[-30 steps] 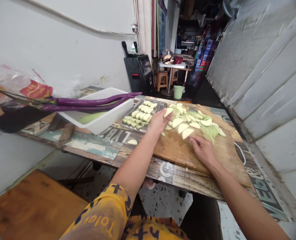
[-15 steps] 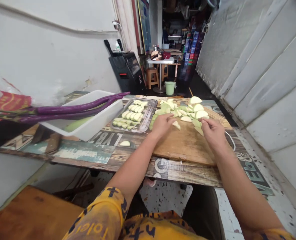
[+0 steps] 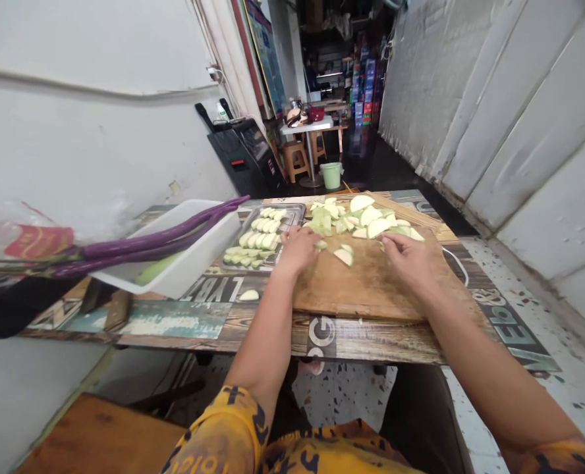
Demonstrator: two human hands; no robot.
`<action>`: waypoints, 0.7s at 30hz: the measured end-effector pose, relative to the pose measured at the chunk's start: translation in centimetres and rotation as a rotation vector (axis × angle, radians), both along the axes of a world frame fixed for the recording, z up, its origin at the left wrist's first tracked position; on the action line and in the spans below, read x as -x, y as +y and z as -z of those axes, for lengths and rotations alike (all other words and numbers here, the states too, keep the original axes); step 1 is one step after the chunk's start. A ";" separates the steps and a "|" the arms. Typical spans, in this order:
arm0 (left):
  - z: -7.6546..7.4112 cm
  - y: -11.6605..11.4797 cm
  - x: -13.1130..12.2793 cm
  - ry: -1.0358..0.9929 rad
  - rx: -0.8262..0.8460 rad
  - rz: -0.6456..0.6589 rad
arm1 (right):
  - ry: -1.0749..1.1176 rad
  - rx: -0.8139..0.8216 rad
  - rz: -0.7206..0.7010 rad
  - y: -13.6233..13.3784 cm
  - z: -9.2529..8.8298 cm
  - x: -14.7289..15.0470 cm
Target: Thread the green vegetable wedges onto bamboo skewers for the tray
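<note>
My right hand [image 3: 408,260] pinches the lower end of a thin skewer [image 3: 347,188] that slants up to the left over the cutting board. Large pale green-edged vegetable slices [image 3: 370,215] are threaded along it. My left hand [image 3: 298,249] is at the board's left side, its fingers curled around a small pale slice [image 3: 321,245] and partly hiding it. Two overlapping slices [image 3: 344,255] rest on the wooden cutting board [image 3: 356,289] between my hands. Behind them is a heap of loose slices [image 3: 325,220]. Left of the board, a metal tray [image 3: 297,212] holds several rows of skewered slices.
Long purple eggplants [image 3: 139,245] lie across a white plastic bin [image 3: 178,283] on the left, with a green vegetable inside. A lone slice [image 3: 249,295] sits near the table's front edge. Beyond the table stand a green bucket [image 3: 331,175] and a black speaker box [image 3: 246,155].
My left hand has drawn back left toward the tray, away from the slices mid-board. The right hand has shifted slightly left with the loaded skewer. The view has turned a little.
</note>
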State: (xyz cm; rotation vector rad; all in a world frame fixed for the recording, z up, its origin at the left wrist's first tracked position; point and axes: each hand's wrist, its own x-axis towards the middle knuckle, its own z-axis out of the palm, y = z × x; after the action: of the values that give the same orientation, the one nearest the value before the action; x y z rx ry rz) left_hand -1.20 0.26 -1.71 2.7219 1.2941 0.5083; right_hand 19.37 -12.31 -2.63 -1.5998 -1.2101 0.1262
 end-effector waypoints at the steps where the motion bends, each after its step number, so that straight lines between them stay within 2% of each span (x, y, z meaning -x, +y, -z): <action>1: 0.2 0.0 -0.1 0.002 -0.015 -0.003 | -0.001 0.007 0.004 0.0 -0.1 0.1; 9: 0.9 0.1 -1.1 -0.030 -0.039 -0.053 | 0.002 0.026 0.013 0.0 -0.1 0.2; 14: 1.1 0.3 -1.6 -0.122 -0.094 -0.020 | -0.016 0.008 -0.016 0.0 -0.1 0.4; 16: 1.2 0.5 -1.9 -0.268 -0.096 0.005 | -0.029 -0.007 -0.025 0.0 -0.1 0.5; 18: 1.4 0.9 -2.2 -0.497 -0.034 0.022 | -0.051 -0.023 -0.032 -0.1 0.2 0.6; 21: 1.8 1.2 -2.6 -0.895 0.218 0.021 | -0.101 -0.029 -0.056 0.0 0.8 0.7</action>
State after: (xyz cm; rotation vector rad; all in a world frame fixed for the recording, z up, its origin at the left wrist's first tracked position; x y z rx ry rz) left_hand 1.44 1.48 -3.46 1.9091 0.9723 1.2848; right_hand 18.67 -12.33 -3.43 -1.5631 -1.3298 0.0642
